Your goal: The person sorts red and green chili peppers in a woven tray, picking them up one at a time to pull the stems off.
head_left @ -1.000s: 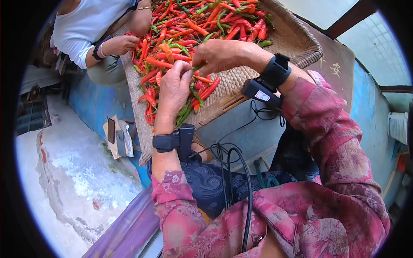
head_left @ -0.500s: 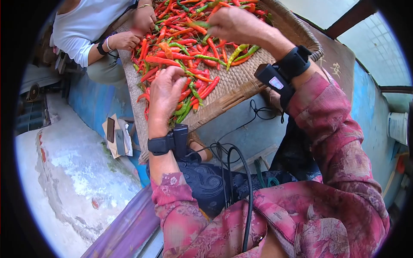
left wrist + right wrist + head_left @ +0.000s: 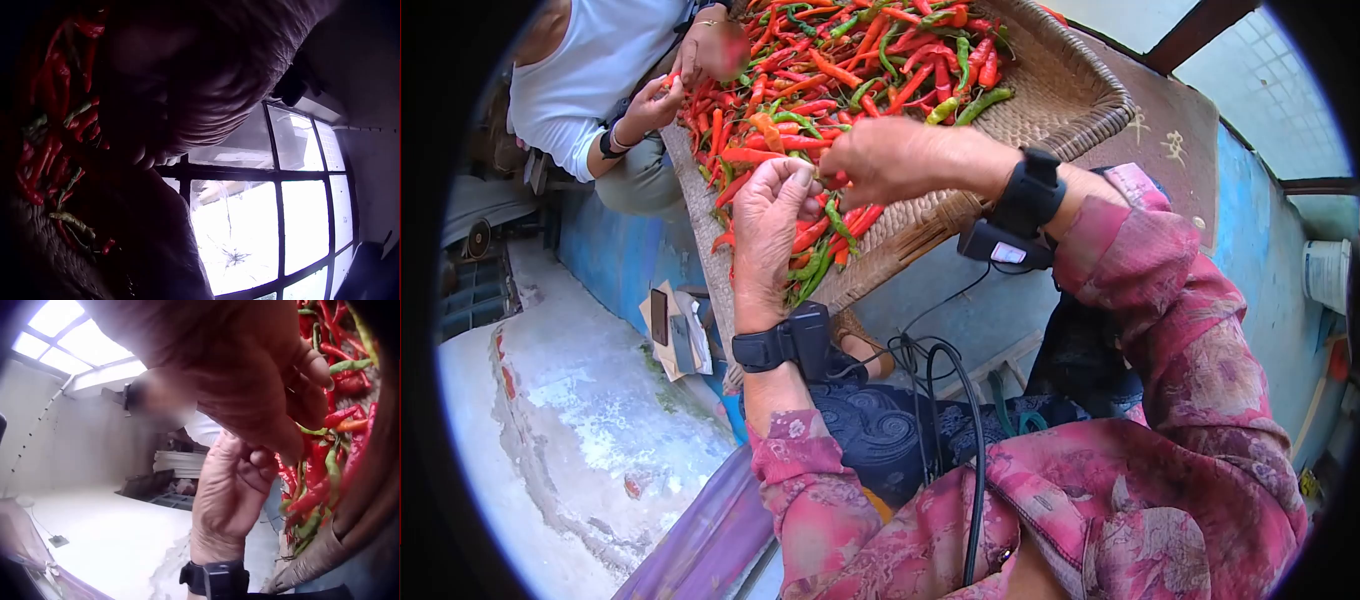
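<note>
My left hand is over the near-left part of a chili heap, thumb and index finger pinched together. Facing it, my right hand comes in from the right with curled fingers, and the fingertips of both meet. A red chili pepper shows between them, mostly covered by the fingers. Red and green chili peppers cover much of a woven tray. In the right wrist view, the left hand is close under the right palm. The left wrist view is dark, its peppers showing at the left.
Across the tray's left corner another person's hands hold a small red chili. Black cables hang in front of my lap. Papers and a phone lie on a stool at the left. The tray's raised rim bounds its right side.
My right hand tossed a green chili onto the heap's far side, then came back down to the left hand. The left hand lifted slightly from the peppers and met it at a red chili.
</note>
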The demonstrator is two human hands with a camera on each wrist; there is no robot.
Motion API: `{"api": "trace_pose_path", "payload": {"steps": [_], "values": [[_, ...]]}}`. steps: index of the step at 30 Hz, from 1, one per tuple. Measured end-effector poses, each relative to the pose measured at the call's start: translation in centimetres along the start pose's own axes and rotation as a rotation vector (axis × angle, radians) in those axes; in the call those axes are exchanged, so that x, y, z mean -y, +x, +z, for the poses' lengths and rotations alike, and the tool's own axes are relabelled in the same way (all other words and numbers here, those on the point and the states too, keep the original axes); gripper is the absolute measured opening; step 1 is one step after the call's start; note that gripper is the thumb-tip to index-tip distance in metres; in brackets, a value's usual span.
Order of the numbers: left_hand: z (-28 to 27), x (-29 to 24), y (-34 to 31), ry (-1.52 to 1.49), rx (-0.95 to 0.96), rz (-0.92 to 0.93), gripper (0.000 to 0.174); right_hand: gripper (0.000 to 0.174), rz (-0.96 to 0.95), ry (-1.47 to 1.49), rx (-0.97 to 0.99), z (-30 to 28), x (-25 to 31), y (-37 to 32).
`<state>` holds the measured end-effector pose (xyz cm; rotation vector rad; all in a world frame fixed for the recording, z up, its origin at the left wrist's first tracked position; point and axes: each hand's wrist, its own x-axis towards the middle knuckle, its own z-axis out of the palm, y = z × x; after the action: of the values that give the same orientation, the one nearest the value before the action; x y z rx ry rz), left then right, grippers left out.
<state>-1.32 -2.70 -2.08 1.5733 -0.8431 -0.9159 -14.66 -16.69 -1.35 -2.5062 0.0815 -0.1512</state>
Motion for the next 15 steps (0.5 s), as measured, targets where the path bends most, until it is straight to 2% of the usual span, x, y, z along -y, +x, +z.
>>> {"api": "trace_pose_path", "payload": {"steps": [4, 5, 7, 9, 11, 12, 15], "values": [[-0.1, -0.3, -0.3, -0.199, -0.053, 0.048, 0.017, 0.023, 0.032, 0.011, 0.019, 0.7, 0.2, 1.3], [-0.2, -0.4, -0.3, -0.199, -0.061, 0.049, 0.017, 0.021, -0.036, 0.114, -0.037, 0.7, -0.1, 1.5], [0.0, -0.9, -0.5, -0.200, -0.115, 0.058, 0.019, 0.019, -0.028, 0.203, -0.027, 0.4, -0.4, 2.1], [0.2, -0.9, -0.6, -0.175, -0.115, 0.054, 0.018, 0.020, -0.033, 0.199, -0.020, 0.4, -0.5, 2.2], [0.4, -0.7, -0.5, -0.052, -0.032, 0.076, 0.016, 0.021, -0.014, 0.266, 0.021, 0.4, -0.4, 1.8], [0.4, -0.5, -0.5, -0.064, -0.019, 0.077, 0.014, 0.024, -0.043, 0.270, -0.039, 0.6, -0.2, 1.7], [0.9, -0.4, -0.4, -0.070, -0.045, 0.081, 0.013, 0.025, -0.059, 0.252, -0.033, 0.1, 0.0, 1.4]]}}
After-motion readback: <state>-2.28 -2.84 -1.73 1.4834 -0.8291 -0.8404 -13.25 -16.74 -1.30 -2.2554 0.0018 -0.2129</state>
